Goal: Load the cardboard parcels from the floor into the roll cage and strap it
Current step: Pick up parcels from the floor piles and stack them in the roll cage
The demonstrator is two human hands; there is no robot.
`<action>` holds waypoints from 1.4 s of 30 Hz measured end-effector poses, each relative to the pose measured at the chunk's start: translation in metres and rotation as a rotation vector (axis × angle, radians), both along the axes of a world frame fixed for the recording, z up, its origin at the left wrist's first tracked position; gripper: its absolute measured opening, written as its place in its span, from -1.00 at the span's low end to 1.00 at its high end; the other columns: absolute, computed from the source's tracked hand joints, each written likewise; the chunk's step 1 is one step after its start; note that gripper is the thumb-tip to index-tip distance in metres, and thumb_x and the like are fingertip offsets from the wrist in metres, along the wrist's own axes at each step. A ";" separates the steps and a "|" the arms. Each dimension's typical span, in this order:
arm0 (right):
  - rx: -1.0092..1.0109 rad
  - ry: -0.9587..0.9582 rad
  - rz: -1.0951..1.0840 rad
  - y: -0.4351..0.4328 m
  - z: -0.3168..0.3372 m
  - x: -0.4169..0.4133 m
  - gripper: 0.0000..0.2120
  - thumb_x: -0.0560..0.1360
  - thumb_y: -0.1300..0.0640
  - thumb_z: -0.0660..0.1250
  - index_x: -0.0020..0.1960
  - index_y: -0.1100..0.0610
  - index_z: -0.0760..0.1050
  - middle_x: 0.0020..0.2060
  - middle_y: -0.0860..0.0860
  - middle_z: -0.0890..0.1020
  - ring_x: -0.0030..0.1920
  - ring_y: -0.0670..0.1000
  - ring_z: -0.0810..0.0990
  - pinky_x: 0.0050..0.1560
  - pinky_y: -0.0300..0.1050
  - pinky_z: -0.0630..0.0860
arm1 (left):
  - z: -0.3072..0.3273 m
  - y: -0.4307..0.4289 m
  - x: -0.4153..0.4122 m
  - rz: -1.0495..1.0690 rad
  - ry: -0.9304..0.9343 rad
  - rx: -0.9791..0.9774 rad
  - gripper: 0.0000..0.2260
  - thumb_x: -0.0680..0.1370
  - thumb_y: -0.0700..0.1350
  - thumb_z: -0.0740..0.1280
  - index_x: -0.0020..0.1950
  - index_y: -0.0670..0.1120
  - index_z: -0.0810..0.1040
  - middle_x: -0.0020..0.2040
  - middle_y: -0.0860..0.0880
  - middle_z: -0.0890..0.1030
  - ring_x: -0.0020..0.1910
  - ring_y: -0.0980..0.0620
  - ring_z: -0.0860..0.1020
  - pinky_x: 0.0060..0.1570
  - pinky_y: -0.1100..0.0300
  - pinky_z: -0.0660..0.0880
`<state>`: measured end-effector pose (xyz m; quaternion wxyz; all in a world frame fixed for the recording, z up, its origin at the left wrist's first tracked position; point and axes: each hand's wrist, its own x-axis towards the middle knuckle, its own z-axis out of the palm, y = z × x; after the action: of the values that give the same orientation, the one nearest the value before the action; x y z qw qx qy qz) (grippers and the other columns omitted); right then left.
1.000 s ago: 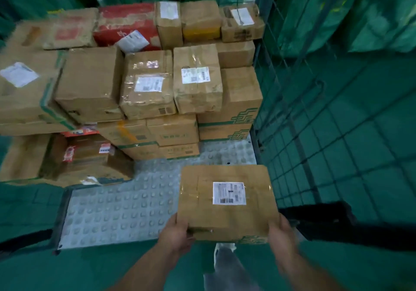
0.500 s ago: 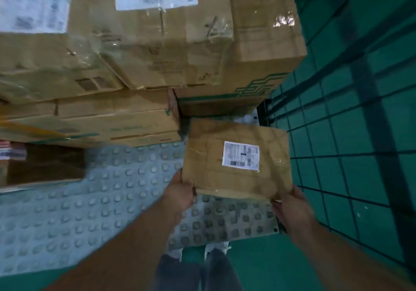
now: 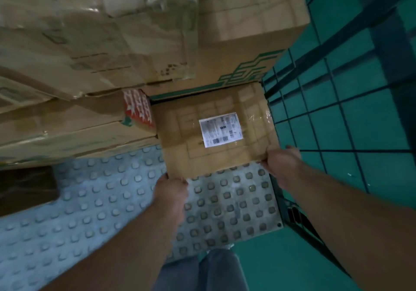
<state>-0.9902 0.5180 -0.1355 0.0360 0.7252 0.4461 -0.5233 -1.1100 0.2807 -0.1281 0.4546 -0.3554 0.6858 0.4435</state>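
Nothing reads clearly. The white shipping label (image 3: pixel 221 129) on the parcel (image 3: pixel 180 155) carries barcodes and fine print, too blurred to make out. White characters on a red box end (image 3: pixel 138 108) and a green line emblem (image 3: pixel 245 71) on a carton (image 3: pixel 247 20) are likewise illegible.

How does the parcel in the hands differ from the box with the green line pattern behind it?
The held parcel bears a white label on top; the green-patterned box shows green lines on its side. The left hand and right hand grip the parcel's near corners; no hand touches the green-patterned box, which sits higher. Both are brown cardboard.
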 end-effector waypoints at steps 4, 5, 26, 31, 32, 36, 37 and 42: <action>0.001 -0.208 0.030 -0.016 0.004 0.003 -0.50 0.49 -0.29 0.38 0.15 0.12 0.50 -0.10 0.10 0.70 -0.08 0.15 0.73 0.00 0.16 0.68 | -0.015 -0.009 -0.014 -0.259 0.091 -0.169 -0.70 0.59 0.12 0.27 0.18 -0.05 0.55 0.06 -0.06 0.68 0.03 -0.11 0.65 0.17 -0.12 0.61; -0.057 -0.221 0.038 -0.022 0.015 0.002 -0.50 0.53 -0.30 0.34 0.15 0.14 0.49 -0.08 0.10 0.69 -0.10 0.11 0.72 -0.08 0.10 0.69 | -0.006 -0.009 -0.017 -0.300 0.070 -0.165 -0.68 0.60 0.16 0.28 0.16 -0.05 0.55 0.01 -0.05 0.68 -0.01 -0.10 0.66 0.11 -0.08 0.62; -0.245 0.105 -0.253 -0.338 0.358 0.249 -0.78 0.67 0.01 0.21 0.09 0.14 0.54 -0.10 0.08 0.64 -0.28 -0.01 0.56 -0.30 -0.18 0.42 | 0.313 -0.138 0.162 -1.702 -0.073 0.092 -0.80 0.58 -0.15 0.35 -0.26 -0.09 0.55 -0.31 -0.12 0.56 -0.29 -0.08 0.51 -0.29 0.10 0.39; -0.111 0.069 -0.654 -0.405 0.413 0.350 -0.83 0.67 0.10 0.18 0.06 0.17 0.49 -0.10 0.13 0.60 -0.28 0.03 0.52 -0.39 -0.22 0.35 | 0.373 -0.100 0.250 -1.968 0.011 0.210 -0.84 0.67 -0.10 0.28 -0.08 -0.10 0.51 -0.15 -0.14 0.57 -0.21 -0.05 0.49 -0.26 0.15 0.35; -0.084 0.060 -0.751 -0.423 0.424 0.369 -0.84 0.68 0.10 0.17 0.07 0.17 0.48 -0.10 0.12 0.60 -0.31 0.00 0.52 -0.42 -0.25 0.36 | 0.383 -0.093 0.271 -2.040 0.047 0.245 -0.85 0.68 -0.10 0.27 -0.07 -0.11 0.50 -0.14 -0.14 0.56 -0.23 -0.04 0.47 -0.29 0.16 0.34; -0.035 0.074 -1.012 -0.486 0.442 0.418 -0.77 0.69 0.07 0.18 0.20 0.19 0.49 -0.14 0.06 0.61 -0.33 -0.03 0.51 -0.36 -0.22 0.32 | 0.402 -0.075 0.345 -2.194 0.174 0.351 -0.86 0.64 -0.10 0.29 -0.11 -0.08 0.49 -0.17 -0.13 0.53 -0.28 -0.04 0.43 -0.35 0.18 0.22; -0.024 0.090 -1.067 -0.503 0.445 0.431 -0.76 0.69 0.07 0.18 0.21 0.20 0.49 -0.14 0.06 0.61 -0.32 -0.03 0.52 -0.36 -0.22 0.31 | 0.408 -0.078 0.368 -2.205 0.164 0.367 -0.85 0.64 -0.08 0.29 -0.11 -0.09 0.48 -0.15 -0.11 0.56 -0.28 -0.05 0.45 -0.34 0.18 0.24; 0.046 0.134 -1.270 -0.576 0.452 0.508 -0.74 0.67 0.04 0.19 0.20 0.17 0.52 -0.09 0.06 0.64 -0.23 -0.01 0.56 -0.29 -0.19 0.37 | 0.430 -0.129 0.487 -2.292 0.064 0.382 -0.87 0.66 -0.04 0.30 0.04 -0.10 0.53 -0.05 -0.06 0.64 -0.21 -0.02 0.57 -0.30 0.17 0.36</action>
<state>-0.4819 -0.0580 0.3163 -0.3245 0.8146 -0.0582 -0.4772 -0.6228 0.1513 0.3021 0.6184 0.5588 0.5388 -0.1228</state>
